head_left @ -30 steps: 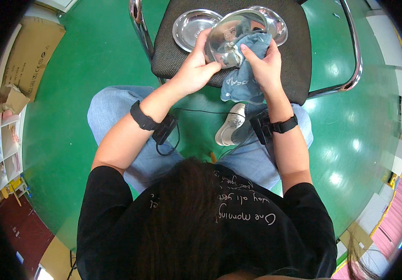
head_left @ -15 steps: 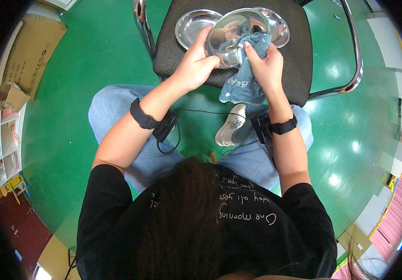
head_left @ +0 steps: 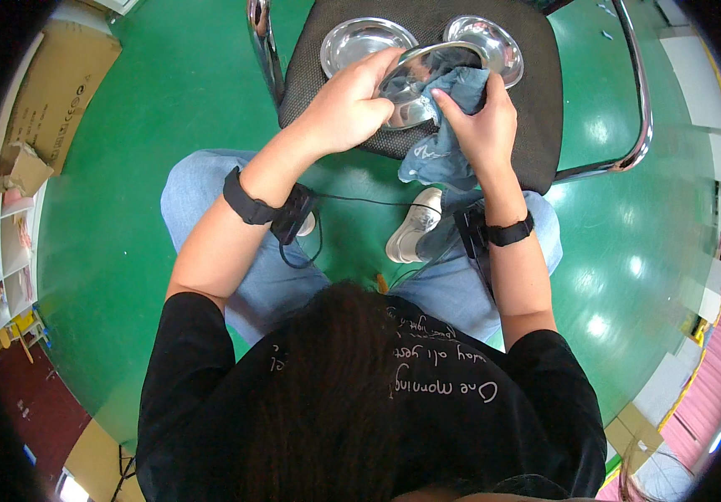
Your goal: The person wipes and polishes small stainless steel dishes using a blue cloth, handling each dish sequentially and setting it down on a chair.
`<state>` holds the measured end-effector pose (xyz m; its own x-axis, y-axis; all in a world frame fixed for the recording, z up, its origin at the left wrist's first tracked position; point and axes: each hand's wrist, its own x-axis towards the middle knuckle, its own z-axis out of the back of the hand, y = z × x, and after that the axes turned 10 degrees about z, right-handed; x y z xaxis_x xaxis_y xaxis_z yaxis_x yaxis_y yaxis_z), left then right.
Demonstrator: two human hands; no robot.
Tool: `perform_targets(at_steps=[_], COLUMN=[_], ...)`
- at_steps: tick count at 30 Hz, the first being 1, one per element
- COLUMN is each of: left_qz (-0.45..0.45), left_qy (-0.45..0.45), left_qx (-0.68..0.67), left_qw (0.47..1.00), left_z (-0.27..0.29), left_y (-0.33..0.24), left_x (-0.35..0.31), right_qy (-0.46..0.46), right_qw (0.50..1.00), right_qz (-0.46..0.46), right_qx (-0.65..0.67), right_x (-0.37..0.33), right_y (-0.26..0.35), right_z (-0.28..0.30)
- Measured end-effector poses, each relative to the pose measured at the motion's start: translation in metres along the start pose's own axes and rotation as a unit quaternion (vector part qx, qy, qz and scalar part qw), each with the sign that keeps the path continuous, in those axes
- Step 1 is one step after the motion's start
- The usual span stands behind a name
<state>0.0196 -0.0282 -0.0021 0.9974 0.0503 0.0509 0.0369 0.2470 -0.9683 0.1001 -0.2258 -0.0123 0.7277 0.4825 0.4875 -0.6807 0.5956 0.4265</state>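
A shiny metal bowl (head_left: 406,94) is held tilted above the chair seat. My left hand (head_left: 352,105) grips its left rim, thumb on the near side and fingers partly hidden behind it. Bunched in my right hand (head_left: 486,125), a blue-grey cloth (head_left: 440,155) presses against the bowl's right side, and its loose end hangs down. Behind the bowl, two metal dishes lie on the seat: a round one (head_left: 364,42) at the left and another (head_left: 494,46) at the right, both partly covered by the bowl or my hands.
The dark mesh chair (head_left: 528,125) has curved chrome arms (head_left: 641,125) on both sides. A thin black cable (head_left: 369,200) runs between the devices strapped to my wrists, above my knees. Cardboard boxes (head_left: 71,92) and a white shelf (head_left: 9,251) stand at the left.
The bowl has tipped further, so its opening looks narrower. My left hand has turned with it, and the right-hand dish shows more. The cloth has shifted slightly within the bowl.
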Motion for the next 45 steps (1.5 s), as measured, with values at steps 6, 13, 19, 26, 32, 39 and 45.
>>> perform_targets(at_steps=[6,13,19,26,32,39,45], left_qz=[-0.038,0.047,0.038,-0.053,-0.1,-0.091,-0.11], left_qy=[0.052,0.109,0.066,-0.06,-0.141,-0.101,-0.042], left_qx=[0.051,0.076,0.047,0.008,0.071,0.039,0.084], left_qw=[0.997,0.99,0.996,0.997,0.982,0.99,0.99], left_z=[0.012,0.027,0.023,-0.004,-0.015,-0.005,-0.003], left_y=[-0.012,-0.024,-0.009,0.001,-0.003,-0.008,-0.011], left_x=[0.0,-0.006,-0.004,-0.003,-0.004,-0.006,-0.003], right_qy=[-0.036,-0.023,-0.026,-0.085,0.026,0.092,0.098], right_qw=[0.997,0.996,0.994,0.945,0.895,0.938,0.985], right_qz=[0.055,0.076,0.013,-0.129,-0.17,-0.106,-0.059], right_qx=[-0.033,0.042,0.109,0.287,0.412,0.316,0.132], right_x=[-0.003,-0.005,-0.002,-0.004,-0.013,-0.012,-0.01], right_y=[0.001,0.004,0.008,-0.012,-0.007,-0.005,0.007], right_z=[0.0,-0.001,-0.003,-0.018,-0.022,-0.017,-0.006])
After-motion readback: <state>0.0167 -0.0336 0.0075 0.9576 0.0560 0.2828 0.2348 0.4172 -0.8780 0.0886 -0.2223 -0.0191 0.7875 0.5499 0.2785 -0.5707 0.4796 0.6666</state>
